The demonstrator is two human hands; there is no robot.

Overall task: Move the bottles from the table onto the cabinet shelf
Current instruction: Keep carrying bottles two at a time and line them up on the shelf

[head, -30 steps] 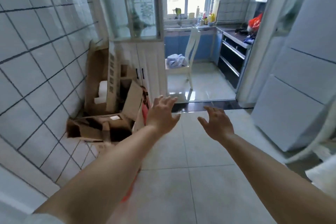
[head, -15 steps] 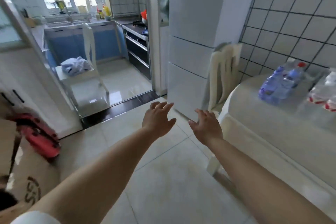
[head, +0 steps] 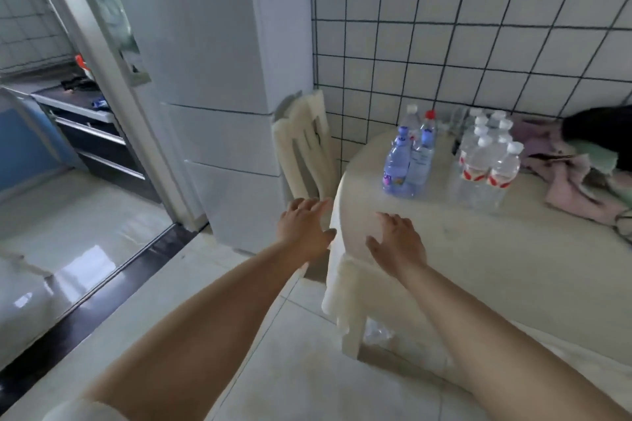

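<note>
A cream table (head: 478, 260) stands at the right against the tiled wall. On its far side stand blue-tinted water bottles (head: 407, 161) with blue, white and red caps, and beside them a cluster of several clear bottles (head: 487, 167) with red labels and white caps. My left hand (head: 302, 229) hovers with spread fingers just left of the table's near corner, holding nothing. My right hand (head: 396, 243) is over the table's near edge, fingers spread and empty, well short of the bottles. The cabinet shelf is out of view.
A white fridge (head: 219, 96) stands left of the table, with a white chair (head: 304, 150) squeezed between them. Pink and green cloths (head: 574, 178) and a black item (head: 602, 130) lie on the table's right part. A kitchen doorway (head: 68, 154) opens at the left.
The view has swung right from the cardboard boxes and kitchen doorway to the table, and I have come closer to it. Both hands stay empty and outstretched, now reaching the table's corner.
</note>
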